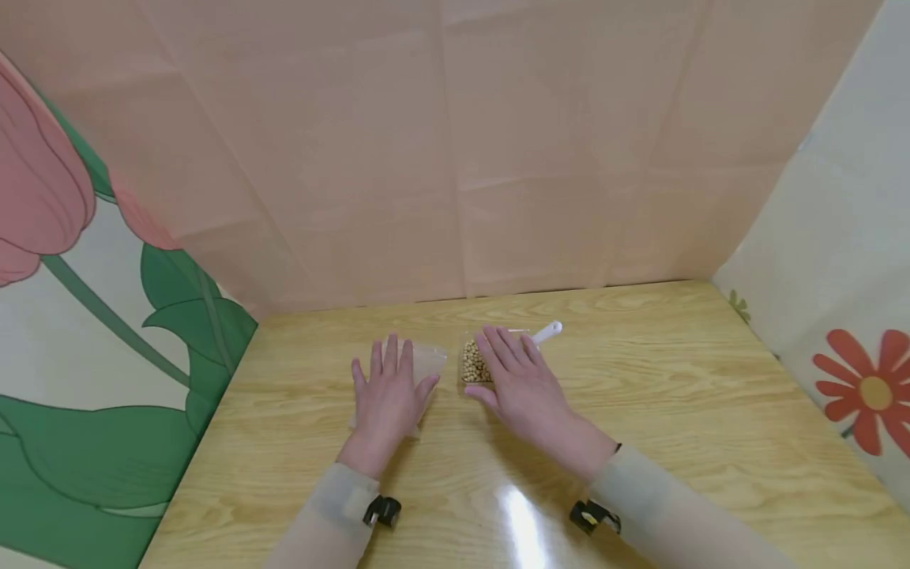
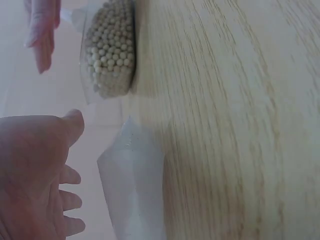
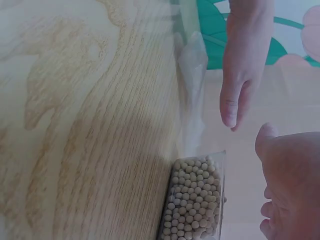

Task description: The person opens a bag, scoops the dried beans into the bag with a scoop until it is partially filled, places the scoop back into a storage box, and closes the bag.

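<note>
My left hand point(image 1: 386, 399) is spread flat, palm down, over a clear plastic bag point(image 1: 430, 360). In the left wrist view the bag point(image 2: 132, 187) lies on the wood with a gap between it and the hand. Fingers extended, my right hand point(image 1: 524, 389) hovers above a clear box of small round beige beans point(image 1: 474, 363), hiding much of it. The right wrist view shows the beans point(image 3: 192, 197) heaped close to the box's rim, with the hand off to one side of them. A white spoon handle point(image 1: 549, 331) sticks out past the box's far right corner. Neither hand grips anything.
The wood-grain table point(image 1: 654, 371) reaches back to a pink cloth backdrop point(image 1: 455, 158). A panel with a painted tulip and leaves stands at left, and one with a red flower point(image 1: 863, 395) at right. Each wrist wears a small black camera point(image 1: 382, 512).
</note>
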`<state>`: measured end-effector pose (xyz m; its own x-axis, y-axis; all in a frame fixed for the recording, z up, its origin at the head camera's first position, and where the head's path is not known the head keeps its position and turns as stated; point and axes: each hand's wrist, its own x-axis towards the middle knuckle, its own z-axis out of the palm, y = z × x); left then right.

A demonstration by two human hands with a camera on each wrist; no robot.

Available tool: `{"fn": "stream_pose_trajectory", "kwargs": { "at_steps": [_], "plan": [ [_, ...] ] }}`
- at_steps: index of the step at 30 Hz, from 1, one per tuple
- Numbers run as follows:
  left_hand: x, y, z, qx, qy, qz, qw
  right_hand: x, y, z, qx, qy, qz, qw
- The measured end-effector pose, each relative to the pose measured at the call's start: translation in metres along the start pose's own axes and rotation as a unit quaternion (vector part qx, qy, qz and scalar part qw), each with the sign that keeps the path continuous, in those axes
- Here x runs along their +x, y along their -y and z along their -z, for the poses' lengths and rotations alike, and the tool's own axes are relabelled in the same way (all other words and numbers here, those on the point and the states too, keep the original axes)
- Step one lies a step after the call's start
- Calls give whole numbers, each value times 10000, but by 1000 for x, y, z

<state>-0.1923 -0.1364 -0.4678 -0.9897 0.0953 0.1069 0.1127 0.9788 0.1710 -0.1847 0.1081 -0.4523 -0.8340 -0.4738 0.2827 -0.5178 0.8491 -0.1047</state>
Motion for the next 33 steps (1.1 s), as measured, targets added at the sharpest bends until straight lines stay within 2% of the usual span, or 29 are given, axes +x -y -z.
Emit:
{"fn": "stream_pose_trajectory", "kwargs": {
  "at_steps": [7, 14, 20, 33],
  "plan": [
    [3, 1, -3, -110, -38, -5, 9999, 8, 0, -2, 3, -10, -14, 10000],
    [7, 0, -5, -255, 300, 188, 9990, 16, 0, -4, 70, 130, -66, 9999],
    [7, 0, -7, -322, 447, 365, 9978, 24, -1, -7, 142, 127, -41, 9998],
    [6, 4, -12, -418, 499, 389, 9971, 36, -6, -13, 171, 312, -64, 9993]
  ]
}}
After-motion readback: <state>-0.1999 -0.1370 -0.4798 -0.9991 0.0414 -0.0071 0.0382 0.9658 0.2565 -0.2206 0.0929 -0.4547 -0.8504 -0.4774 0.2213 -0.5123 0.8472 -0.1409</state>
